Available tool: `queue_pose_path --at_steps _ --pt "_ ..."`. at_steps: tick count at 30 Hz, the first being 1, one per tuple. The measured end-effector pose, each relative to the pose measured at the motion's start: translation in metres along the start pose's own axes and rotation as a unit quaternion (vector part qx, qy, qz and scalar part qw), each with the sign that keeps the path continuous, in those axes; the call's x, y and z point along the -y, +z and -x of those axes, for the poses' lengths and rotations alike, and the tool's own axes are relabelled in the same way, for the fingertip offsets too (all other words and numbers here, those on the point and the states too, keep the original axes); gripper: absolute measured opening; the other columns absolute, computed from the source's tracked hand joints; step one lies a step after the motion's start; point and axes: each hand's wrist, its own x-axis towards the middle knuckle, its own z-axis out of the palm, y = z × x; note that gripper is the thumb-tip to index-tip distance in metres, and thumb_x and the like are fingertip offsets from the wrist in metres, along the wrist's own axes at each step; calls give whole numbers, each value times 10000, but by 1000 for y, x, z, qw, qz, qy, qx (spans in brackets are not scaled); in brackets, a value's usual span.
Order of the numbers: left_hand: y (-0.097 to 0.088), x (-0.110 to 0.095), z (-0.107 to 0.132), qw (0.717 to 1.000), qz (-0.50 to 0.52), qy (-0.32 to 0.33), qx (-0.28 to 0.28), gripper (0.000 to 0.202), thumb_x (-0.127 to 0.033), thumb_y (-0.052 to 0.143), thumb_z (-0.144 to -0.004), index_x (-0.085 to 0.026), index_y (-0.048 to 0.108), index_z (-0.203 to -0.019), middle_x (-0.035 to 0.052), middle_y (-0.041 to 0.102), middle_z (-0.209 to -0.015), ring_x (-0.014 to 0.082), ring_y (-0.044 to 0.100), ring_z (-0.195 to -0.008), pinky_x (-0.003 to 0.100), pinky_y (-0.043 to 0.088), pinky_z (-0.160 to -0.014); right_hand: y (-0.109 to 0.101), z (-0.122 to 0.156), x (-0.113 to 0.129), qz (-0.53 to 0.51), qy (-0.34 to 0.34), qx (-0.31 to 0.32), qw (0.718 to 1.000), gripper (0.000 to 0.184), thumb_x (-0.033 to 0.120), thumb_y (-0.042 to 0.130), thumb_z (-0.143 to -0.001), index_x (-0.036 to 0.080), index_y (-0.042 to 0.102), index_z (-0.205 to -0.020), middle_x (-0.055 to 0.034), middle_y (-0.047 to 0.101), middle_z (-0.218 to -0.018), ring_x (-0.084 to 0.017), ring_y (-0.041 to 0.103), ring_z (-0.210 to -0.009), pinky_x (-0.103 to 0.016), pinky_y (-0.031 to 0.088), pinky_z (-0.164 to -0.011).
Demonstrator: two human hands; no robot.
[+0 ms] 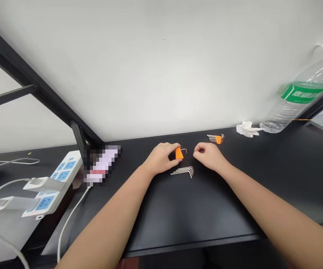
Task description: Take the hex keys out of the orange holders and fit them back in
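Hands first: my left hand [161, 158] is closed around the orange holder [179, 153] at frame centre and hides most of it. One thin key [184, 150] pokes out to the right. My right hand [209, 156] sits just beside, curled closed; I cannot tell whether anything is pinched inside. Loose hex keys [183, 171] lie on the black bench [195, 209] just below both hands. Upper right: a second orange key set [216, 139], a crumpled tissue [247, 129], a water bottle [298, 97] warped at the edge. Centre left is a pixelated patch [102, 166], unreadable. Lower left is a power strip [52, 183].
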Motion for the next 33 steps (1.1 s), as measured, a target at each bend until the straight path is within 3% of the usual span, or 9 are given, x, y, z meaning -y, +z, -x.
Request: queue_pose_path --at_steps 3,6,10,14,17,22,26,30,33 --pt "2 -3 0 1000 10 10 1 483 -427 704 -880 -224 594 -1305 53 725 -1069 223 673 -951 400 501 -936 4 0 -4 -69 -53 40 995 136 308 619 -801 221 652 -900 14 671 -792 -160 612 -686 -301 488 -667" --pt "4 -8 -1 1000 16 21 8 455 -432 692 -887 -231 598 -1285 44 727 -1034 214 671 -920 389 502 -917 13 3 -3 -132 -72 69 986 110 295 594 -845 219 637 -912 4 690 -811 -168 670 -710 -302 535 -678" --pt "5 -4 0 1000 10 11 4 490 -434 692 -888 -234 584 -1323 51 731 -1083 227 680 -984 400 499 -955 14 3 -2 -171 -23 38 984 76 230 618 -821 191 650 -877 -13 698 -734 -171 690 -638 -308 573 -644" --pt "3 7 1 1000 1 -25 1 518 -434 702 -875 -237 594 -1342 55 728 -1167 242 683 -1038 418 502 -989 -3 -4 -9 -192 40 36 980 81 187 625 -804 171 652 -878 -51 731 -771 -172 693 -583 -293 564 -553" --pt "3 12 2 999 -2 -53 1 520 -461 701 -868 -253 610 -1337 50 725 -1188 251 684 -1045 410 525 -961 -13 -5 -17 -89 31 67 993 100 171 631 -801 177 699 -874 -38 726 -726 -166 673 -549 -283 531 -530" --pt "5 13 0 998 0 -62 1 520 -456 702 -877 -244 606 -1341 47 725 -1200 251 687 -1047 399 532 -953 -9 4 -17 148 -138 61 977 176 135 631 -809 229 777 -780 -42 724 -794 -206 674 -744 -321 502 -680" --pt "6 13 0 998 5 -64 0 532 -458 707 -878 -235 599 -1349 46 728 -1169 241 689 -1026 395 528 -953 2 17 -6 164 -173 106 965 263 138 581 -884 252 803 -963 -57 695 -961 -195 662 -828 -321 512 -739" --pt "6 13 0 998 4 -69 3 544 -464 703 -881 -235 598 -1363 54 726 -1150 237 689 -1011 387 536 -931 7 27 3 143 -190 155 959 182 250 600 -932 245 780 -965 -58 657 -975 -183 640 -816 -308 500 -696" --pt "6 12 1 997 6 -71 0 539 -454 701 -885 -231 597 -1365 54 727 -1150 242 687 -1015 394 536 -934 7 32 6 150 -202 157 955 133 234 635 -907 237 756 -962 -56 645 -964 -178 621 -781 -302 479 -670"
